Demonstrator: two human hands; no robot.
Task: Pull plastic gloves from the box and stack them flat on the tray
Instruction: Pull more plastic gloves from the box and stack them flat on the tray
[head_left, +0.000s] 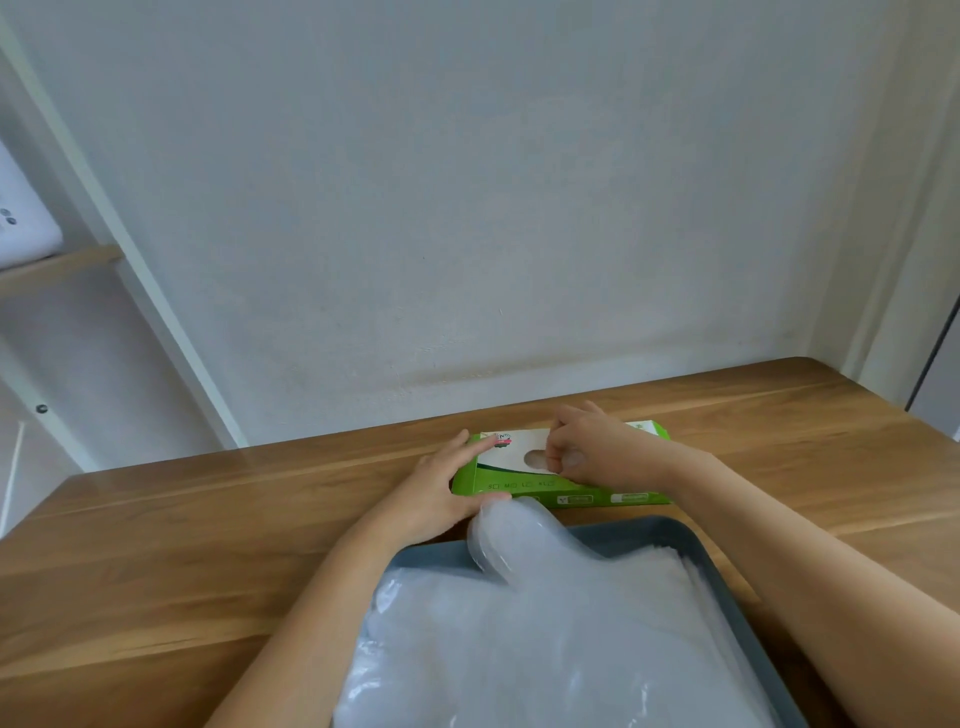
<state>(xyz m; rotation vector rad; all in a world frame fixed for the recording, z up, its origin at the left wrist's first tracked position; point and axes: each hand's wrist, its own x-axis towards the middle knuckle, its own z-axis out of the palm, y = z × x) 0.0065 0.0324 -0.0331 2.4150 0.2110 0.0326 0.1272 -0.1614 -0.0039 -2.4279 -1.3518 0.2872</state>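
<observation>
Mid-pull on the next glove, by the look of it. Pinning the left end of the green box (519, 486) down with the left hand (441, 488), fingers (480, 446) straight and spread on the lid, thumb along the near edge. Working the right hand (587, 452) at the oval opening (535, 458) right beside its fingers (558, 454), curled into a pinch; no telling about any clear plastic actually caught in there.

Box lying long-ways, left to right, across the bench (182, 545), so probably pulling up and back toward the body rather than along the length. Heading for the grey tray (639, 527) just body-side of both sets of fingers, close to the box. Already carrying a fat stack of gloves (545, 649), with 1 glove finger poking over the far rim beside the left thumb. Right hand nearer the slot, so likely doing the pull, left keeping the box down.
</observation>
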